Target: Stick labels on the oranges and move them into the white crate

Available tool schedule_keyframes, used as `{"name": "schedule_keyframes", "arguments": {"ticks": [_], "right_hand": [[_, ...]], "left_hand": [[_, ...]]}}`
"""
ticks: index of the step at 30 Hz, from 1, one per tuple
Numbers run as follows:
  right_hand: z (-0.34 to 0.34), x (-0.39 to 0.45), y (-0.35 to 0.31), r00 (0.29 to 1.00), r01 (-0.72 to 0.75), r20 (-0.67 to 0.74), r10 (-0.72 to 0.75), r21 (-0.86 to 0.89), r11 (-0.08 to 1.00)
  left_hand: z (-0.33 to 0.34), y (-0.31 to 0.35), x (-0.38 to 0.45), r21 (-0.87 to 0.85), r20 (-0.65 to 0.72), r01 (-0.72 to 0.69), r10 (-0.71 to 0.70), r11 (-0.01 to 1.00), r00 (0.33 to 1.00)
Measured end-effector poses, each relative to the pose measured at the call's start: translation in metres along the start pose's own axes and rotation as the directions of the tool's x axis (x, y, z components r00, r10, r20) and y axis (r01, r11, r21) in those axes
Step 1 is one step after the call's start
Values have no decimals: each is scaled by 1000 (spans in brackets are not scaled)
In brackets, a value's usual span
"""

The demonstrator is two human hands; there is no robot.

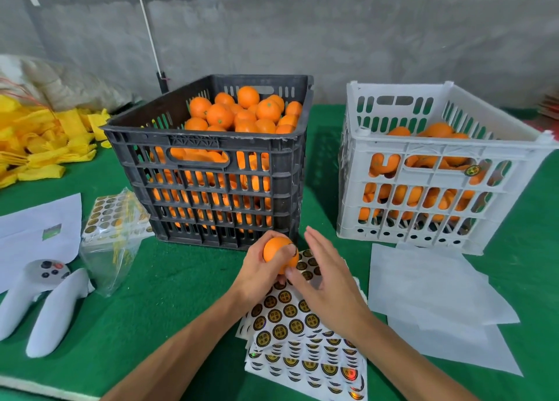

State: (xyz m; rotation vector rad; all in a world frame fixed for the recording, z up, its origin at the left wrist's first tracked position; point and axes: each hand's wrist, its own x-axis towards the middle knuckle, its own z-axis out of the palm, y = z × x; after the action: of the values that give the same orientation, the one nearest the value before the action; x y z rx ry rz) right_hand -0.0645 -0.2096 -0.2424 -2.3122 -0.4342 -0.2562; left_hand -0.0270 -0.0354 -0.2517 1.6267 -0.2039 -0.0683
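One orange [279,254] sits in the left hand [260,275], fingers curled round it, low centre of the frame just in front of the black crate [208,164]. Right hand [325,279] is beside it, fingers straight and spread, thumb touching the fruit's lower right side; it grips nothing I can make out. A dark sliver shows at the orange's right edge, likely a label, but too small to confirm. Risks, as judged: a label pressed only at one edge could lift or crease on the curved peel; a loose hold could drop the fruit onto the label sheets [302,334] below and smudge or peel them. The carry to the white crate [429,170], right of centre, must clear its near rim, and a short reach could knock the orange against it. Hidden: the contact spot under the thumb, the lower layers in both crates, and the bottom sheets, cut off at the lower edge.
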Motion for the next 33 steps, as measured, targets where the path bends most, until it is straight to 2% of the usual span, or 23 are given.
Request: {"name": "schedule_keyframes", "arguments": {"ticks": [1, 4, 8, 11, 13, 17, 19, 20, 21, 23, 25, 27, 29, 30, 32, 33], "right_hand": [[-2, 0, -1, 999, 28, -24, -30, -45, 999], [-3, -1, -6, 965, 208, -113, -236, -218, 953], [-14, 6, -19, 926, 198, -283, -251, -201, 959], [-46, 20, -22, 832, 270, -378, -406, -364, 891], [-75, 35, -24, 759, 275, -439, -481, -454, 848], [-137, 67, -28, 650, 179, -559, -514, -545, 819], [-165, 83, -29, 664, 73, -594, -454, -553, 830], [-177, 90, -30, 685, -7, -607, -403, -559, 829], [-187, 97, -31, 705, -90, -618, -347, -564, 821], [-195, 107, -34, 740, -185, -624, -250, -546, 817], [-193, 114, -38, 764, -141, -584, -274, -566, 812], [-182, 120, -43, 768, 24, -501, -400, -601, 799], [-161, 131, -54, 766, 217, -418, -488, -546, 809], [-149, 138, -64, 775, 287, -406, -484, -455, 843], [-124, 152, -83, 824, 357, -371, -428, -247, 901], [-112, 159, -90, 849, 375, -325, -417, -187, 908]], "left_hand": [[1, 2, 0, 6, -14, 6, -6, 1000, 1000], [5, 11, -1, 2, -17, 0, 0, 1000, 1000], [14, 34, 4, -137, 61, 3, 6, 991, 998], [30, 67, 21, -304, 99, 41, -12, 952, 995], [45, 103, 39, -369, 111, 17, 26, 929, 994], [77, 191, 74, -248, 253, -81, 146, 965, 956], [92, 226, 88, -113, 294, -168, 194, 979, 936], [97, 238, 96, 13, 289, -229, 216, 973, 933], [100, 248, 103, 188, 285, -294, 234, 937, 929], [93, 257, 119, 509, 280, -387, 277, 769, 919], [72, 261, 131, 674, 255, -383, 289, 631, 923], [43, 261, 145, 783, 173, -285, 247, 553, 953], [6, 255, 154, 868, 70, -122, 126, 481, 990], [-12, 253, 155, 921, 29, -43, 43, 388, 999], [-47, 248, 148, 992, -74, 84, -104, 98, 992], [-61, 247, 142, 990, -141, 141, -182, -15, 973]]}}
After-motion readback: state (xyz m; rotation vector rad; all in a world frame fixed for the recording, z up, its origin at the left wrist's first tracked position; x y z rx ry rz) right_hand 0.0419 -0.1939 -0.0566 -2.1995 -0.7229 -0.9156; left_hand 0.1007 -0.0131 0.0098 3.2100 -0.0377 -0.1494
